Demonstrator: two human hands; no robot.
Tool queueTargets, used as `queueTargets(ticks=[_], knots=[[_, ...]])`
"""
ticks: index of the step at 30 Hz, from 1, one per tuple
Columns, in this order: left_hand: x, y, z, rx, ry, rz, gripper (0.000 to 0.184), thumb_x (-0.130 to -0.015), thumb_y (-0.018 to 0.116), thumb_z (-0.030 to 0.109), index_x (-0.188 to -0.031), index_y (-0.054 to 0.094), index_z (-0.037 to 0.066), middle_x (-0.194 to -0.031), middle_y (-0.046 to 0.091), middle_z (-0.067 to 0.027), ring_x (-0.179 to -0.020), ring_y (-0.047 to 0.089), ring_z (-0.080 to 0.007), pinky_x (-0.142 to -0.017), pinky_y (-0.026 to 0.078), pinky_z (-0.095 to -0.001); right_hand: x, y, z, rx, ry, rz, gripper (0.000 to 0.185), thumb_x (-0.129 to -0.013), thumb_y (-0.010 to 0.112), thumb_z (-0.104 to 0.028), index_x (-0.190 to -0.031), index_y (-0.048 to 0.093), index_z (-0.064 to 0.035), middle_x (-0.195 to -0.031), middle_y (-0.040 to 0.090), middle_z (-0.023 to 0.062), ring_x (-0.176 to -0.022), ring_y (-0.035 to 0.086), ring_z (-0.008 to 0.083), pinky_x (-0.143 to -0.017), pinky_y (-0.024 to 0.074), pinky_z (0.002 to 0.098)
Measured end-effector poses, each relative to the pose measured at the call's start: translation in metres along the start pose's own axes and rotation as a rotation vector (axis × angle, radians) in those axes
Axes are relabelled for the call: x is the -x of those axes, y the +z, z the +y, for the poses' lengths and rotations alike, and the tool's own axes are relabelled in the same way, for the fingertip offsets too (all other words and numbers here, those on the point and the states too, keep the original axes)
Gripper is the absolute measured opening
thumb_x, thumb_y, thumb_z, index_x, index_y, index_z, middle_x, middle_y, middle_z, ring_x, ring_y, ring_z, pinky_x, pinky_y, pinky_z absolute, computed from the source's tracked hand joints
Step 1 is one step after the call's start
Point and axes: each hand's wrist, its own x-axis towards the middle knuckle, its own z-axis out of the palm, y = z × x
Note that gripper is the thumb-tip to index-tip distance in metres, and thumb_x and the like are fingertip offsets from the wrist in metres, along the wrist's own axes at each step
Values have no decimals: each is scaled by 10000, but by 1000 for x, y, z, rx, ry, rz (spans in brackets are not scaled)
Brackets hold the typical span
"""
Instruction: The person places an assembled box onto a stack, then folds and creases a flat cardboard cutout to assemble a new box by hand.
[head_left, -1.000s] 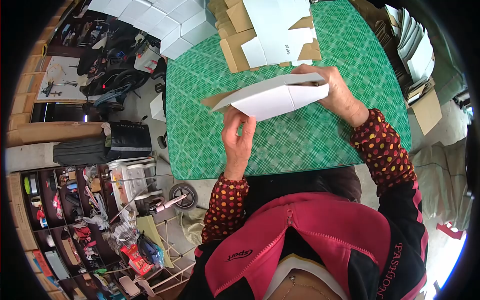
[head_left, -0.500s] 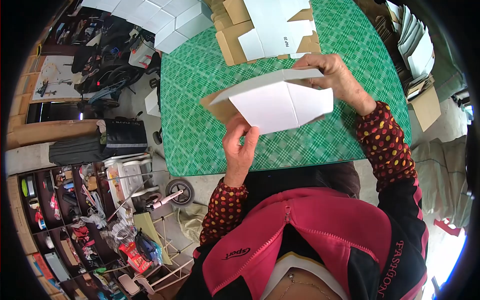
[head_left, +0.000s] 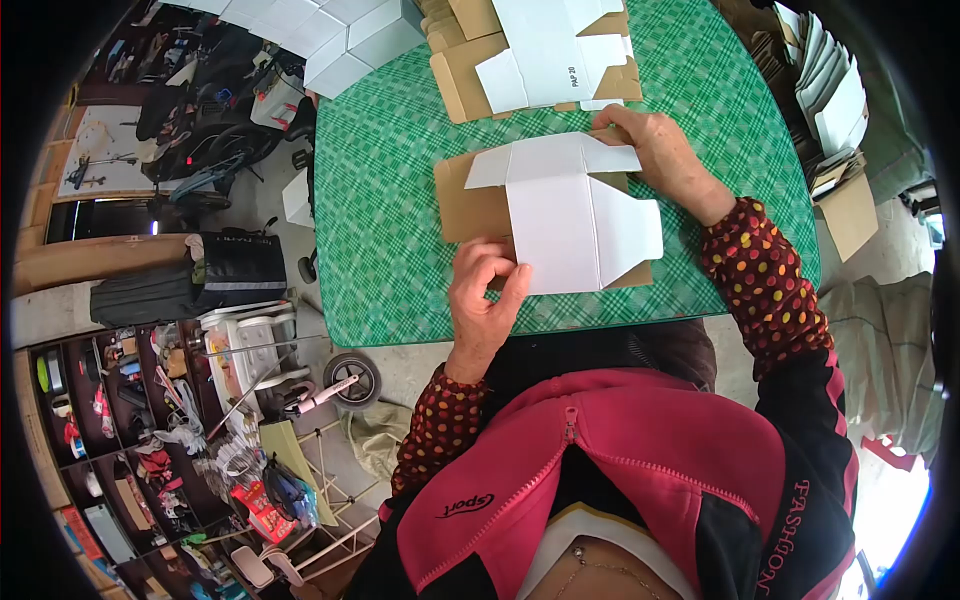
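The 2 hands are apart, at opposite sides of a partly folded carton (head_left: 552, 225), white on some panels and brown on others, which lies on the green plaid surface (head_left: 385, 240) in front of the person. The left hand (head_left: 483, 300) pinches the white panel's near left edge between thumb and fingers. The right hand (head_left: 660, 160) curls at the far right corner, touching a flap; whether it grips cannot be told. Just beyond lies a stack of flat cardboard (head_left: 540, 60) marked "PAP 20", with white boxes (head_left: 350, 45) left of it.
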Motion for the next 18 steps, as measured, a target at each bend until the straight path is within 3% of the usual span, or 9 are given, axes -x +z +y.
queueTargets(ticks=[3, 9, 13, 18], knots=[[7, 1, -5, -70, 29, -48, 156, -811, 720, 50, -941, 634, 54, -1033, 617, -69, -975, 551, -242, -905, 424, -355, 2, 9, 13, 322, -198, 139, 118, -909, 650, -132, -1009, 663, -71, -796, 659, 18, -633, 587, 207, -602, 501, 314], [6, 12, 6, -292, 108, -55, 352, -837, 686, 105, -1175, 599, 61, -1298, 574, -98, -1180, 539, -289, -1062, 357, -442, -3, 12, 27, 505, -332, 299, 142, -885, 683, -174, -1002, 662, -95, -875, 651, 34, -734, 603, 257, -707, 520, 335], [3, 12, 11, -673, 230, -298, 468, -878, 631, 155, -1327, 533, 68, -1509, 458, -111, -1398, 419, -309, -1175, 226, -533, -6, -2, 30, 596, -425, 238, 194, -867, 705, -190, -1033, 667, -96, -948, 628, 61, -831, 596, 234, -800, 517, 330], [5, 12, 4, -533, 155, -382, 481, -902, 589, 160, -1368, 529, 56, -1591, 378, -97, -1484, 324, -295, -1203, 140, -583, 1, -4, -7, 331, -312, 215, 224, -867, 695, -224, -1049, 670, -96, -1021, 648, 66, -908, 614, 216, -824, 531, 353]])
